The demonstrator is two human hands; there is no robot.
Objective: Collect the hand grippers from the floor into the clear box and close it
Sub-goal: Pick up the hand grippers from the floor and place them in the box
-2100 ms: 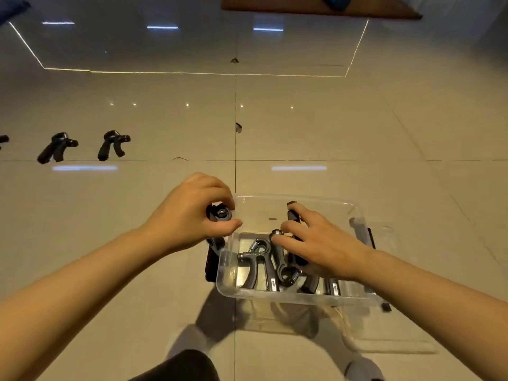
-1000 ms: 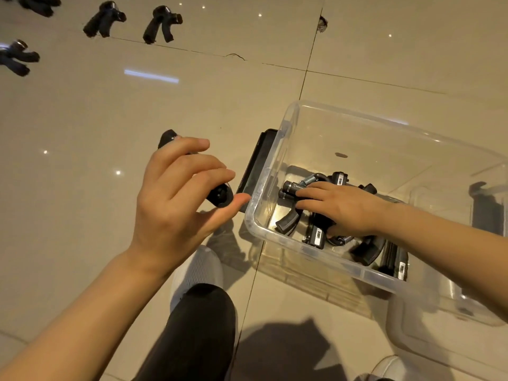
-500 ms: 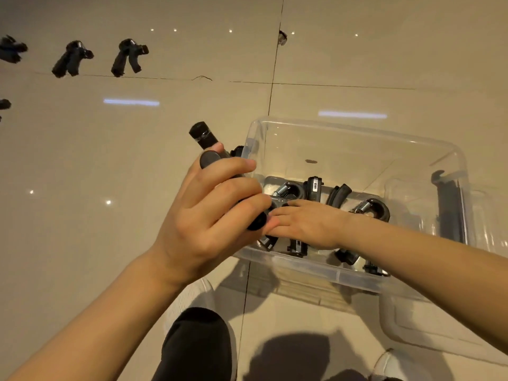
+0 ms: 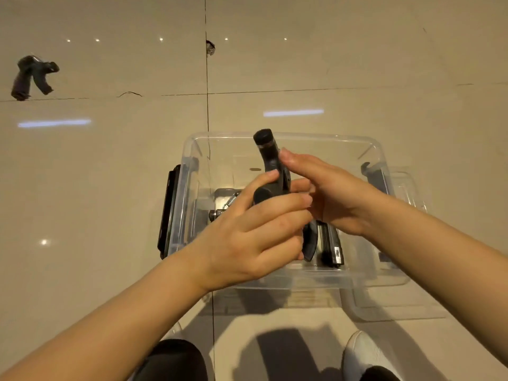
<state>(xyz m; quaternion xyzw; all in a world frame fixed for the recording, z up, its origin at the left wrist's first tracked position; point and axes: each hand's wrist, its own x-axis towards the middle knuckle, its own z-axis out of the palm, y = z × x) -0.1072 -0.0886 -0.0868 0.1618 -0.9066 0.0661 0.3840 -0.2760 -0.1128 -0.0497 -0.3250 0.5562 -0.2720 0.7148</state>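
above the clear box [image 4: 283, 138], the left hand [image 4: 247, 240] grips a black hand gripper [image 4: 270, 160], one handle pointing up. the right hand [image 4: 327, 193] touches it with fingers straight. more grippers [image 4: 330, 247] lie inside the box. another gripper [image 4: 30, 77] sits on the floor [image 4: 96, 188], far left.

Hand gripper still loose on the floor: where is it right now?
In the head view, the loose hand gripper lies on the floor tiles at far upper left, well away from the clear box and both hands, just above a tile seam.
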